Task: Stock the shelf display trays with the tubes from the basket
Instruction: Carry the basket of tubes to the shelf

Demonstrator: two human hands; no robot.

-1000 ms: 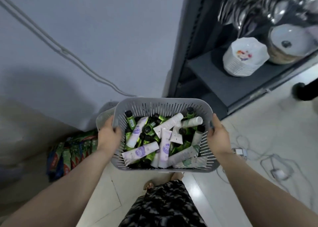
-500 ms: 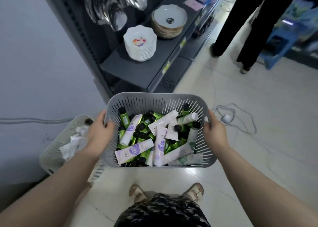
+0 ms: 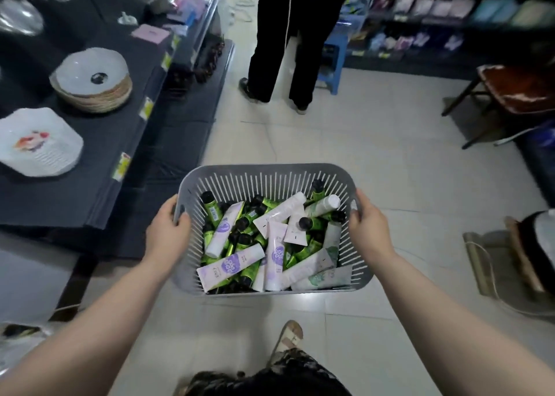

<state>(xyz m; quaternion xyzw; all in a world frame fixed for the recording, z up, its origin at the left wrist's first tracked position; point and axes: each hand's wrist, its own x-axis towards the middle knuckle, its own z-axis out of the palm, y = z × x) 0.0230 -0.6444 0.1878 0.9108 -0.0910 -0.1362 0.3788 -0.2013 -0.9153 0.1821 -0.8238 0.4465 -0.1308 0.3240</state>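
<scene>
Grey slotted plastic basket (image 3: pixel 267 169) of green and white tubes (image 3: pixel 231 265) now faces the tiled aisle (image 3: pixel 375 143), left hand (image 3: pixel 166 230) and right hand (image 3: pixel 371 229) still gripping its rounded rim.

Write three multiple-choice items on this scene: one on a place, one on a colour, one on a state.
1. Where does the stack of white plates stand?
A. on the dark shelf
B. on the blue stool
C. on the floor

2. What colour are the caps on the green tubes?
A. white
B. black
C. red

3. How is the basket carried?
A. by one hand alone
B. resting on the floor
C. both hands hold its side rims

Answers: 1 A, the plates sit on the shelf top. 2 B, the caps look black. 3 C, the left hand and right hand each hold a rim.
</scene>
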